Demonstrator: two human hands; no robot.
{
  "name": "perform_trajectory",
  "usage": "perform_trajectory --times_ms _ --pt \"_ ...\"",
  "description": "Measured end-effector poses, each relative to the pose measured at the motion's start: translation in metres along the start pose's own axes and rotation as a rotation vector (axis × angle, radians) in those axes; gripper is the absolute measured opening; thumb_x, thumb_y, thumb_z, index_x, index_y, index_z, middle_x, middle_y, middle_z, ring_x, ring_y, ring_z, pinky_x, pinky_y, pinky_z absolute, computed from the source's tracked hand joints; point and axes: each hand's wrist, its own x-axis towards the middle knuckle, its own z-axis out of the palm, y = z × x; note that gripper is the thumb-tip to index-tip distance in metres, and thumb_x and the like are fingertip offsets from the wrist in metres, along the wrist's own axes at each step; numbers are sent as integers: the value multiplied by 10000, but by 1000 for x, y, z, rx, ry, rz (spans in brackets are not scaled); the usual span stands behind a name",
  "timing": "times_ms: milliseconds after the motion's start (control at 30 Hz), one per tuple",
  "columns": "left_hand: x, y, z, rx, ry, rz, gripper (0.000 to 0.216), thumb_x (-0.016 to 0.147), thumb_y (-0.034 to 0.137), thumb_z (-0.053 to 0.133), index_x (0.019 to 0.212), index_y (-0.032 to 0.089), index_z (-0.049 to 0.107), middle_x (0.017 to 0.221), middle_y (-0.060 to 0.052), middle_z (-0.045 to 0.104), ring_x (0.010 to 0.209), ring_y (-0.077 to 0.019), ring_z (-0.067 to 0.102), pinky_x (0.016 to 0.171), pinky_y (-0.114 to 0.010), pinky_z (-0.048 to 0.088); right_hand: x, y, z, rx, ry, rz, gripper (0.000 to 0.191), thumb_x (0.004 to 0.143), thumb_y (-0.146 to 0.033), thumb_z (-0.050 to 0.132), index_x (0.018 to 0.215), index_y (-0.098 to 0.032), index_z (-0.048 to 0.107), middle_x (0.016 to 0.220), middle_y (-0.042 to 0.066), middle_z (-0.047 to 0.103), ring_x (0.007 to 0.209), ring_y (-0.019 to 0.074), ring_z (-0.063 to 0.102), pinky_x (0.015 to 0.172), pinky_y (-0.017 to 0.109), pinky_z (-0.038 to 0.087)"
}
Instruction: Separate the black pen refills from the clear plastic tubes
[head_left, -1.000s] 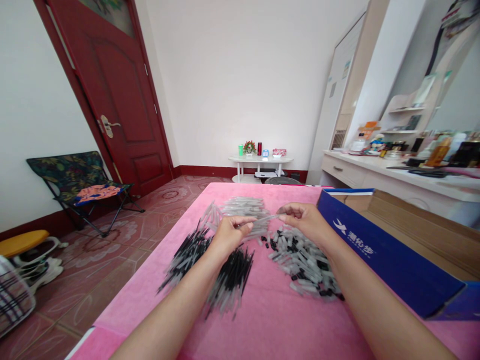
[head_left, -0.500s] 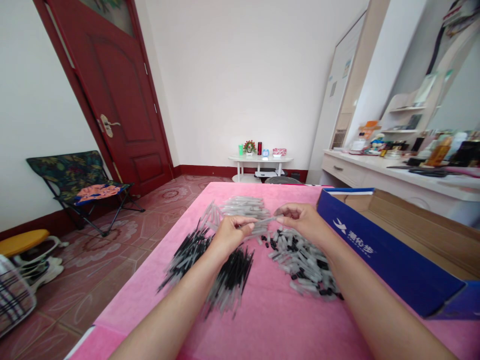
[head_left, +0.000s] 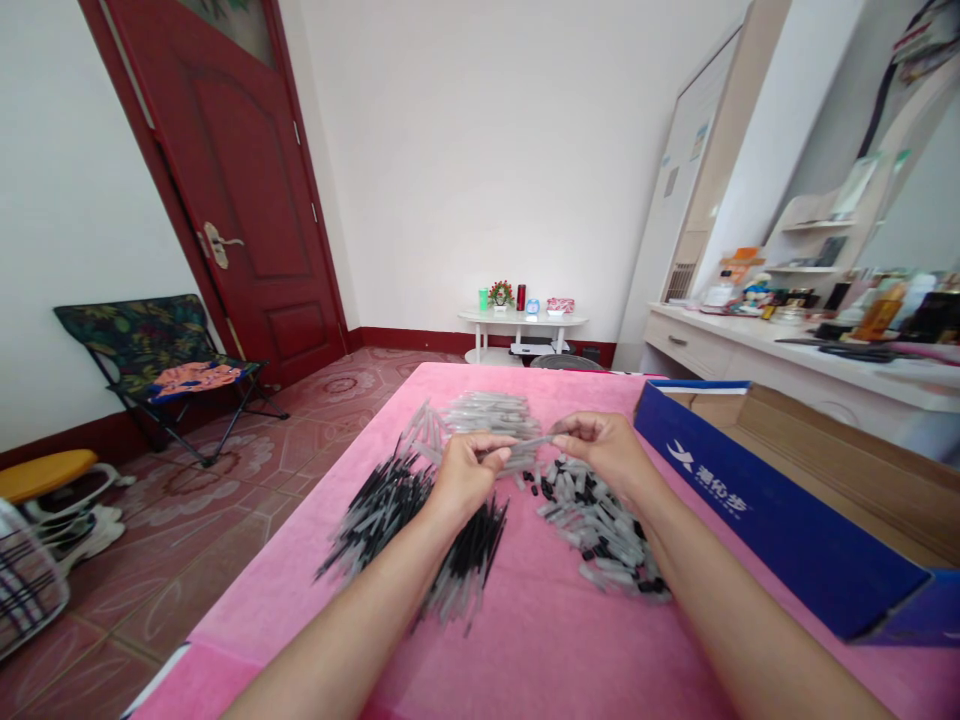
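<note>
Between my two hands a slim translucent pen barrel (head_left: 534, 441) is held level above the table. My left hand (head_left: 466, 478) pinches its left end, while the fingertips of my right hand (head_left: 604, 446) close on its right end. Behind them lies a stack of clear pen barrels (head_left: 487, 410). Dark pen refills (head_left: 379, 512) are heaped at the left, and a second bunch of refills (head_left: 469, 565) lies partly under my left forearm. Near my right wrist is a pile of clear caps and small black plugs (head_left: 600, 525).
A blue cardboard box (head_left: 780, 510) stands open on the right of the pink tablecloth (head_left: 555, 640). Beyond the table are a small white stand (head_left: 491, 318), a folding chair (head_left: 142, 345) and a dresser (head_left: 720, 345) crowded with bottles.
The view has shifted slightly. Both hands stay almost in place around the pen barrel, with no other clear change.
</note>
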Motion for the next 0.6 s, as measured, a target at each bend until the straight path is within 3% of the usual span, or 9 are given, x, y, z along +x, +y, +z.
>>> perform_trajectory --times_ms 300,433,600 --pt "-6 3 5 105 48 103 225 685 129 545 821 182 715 715 -42 638 714 -168 563 691 -267 419 -3 -1 3 29 -22 15 155 545 -253 667 642 -142 619 616 17 614 541 110 530 492 214 411" --pt "-6 3 9 4 56 33 204 690 164 554 828 175 704 772 -42 654 735 -165 564 682 -255 412 -2 -1 4 28 17 10 224 569 -313 669 704 -141 618 626 25 614 528 112 526 488 224 416" --pt "-10 10 18 -234 4 -134 290 757 327 521 954 155 646 573 14 553 465 -85 417 479 -206 321 -5 -6 12 259 20 21 289 673 -383 619 865 -169 587 646 1 600 522 96 521 508 216 423"
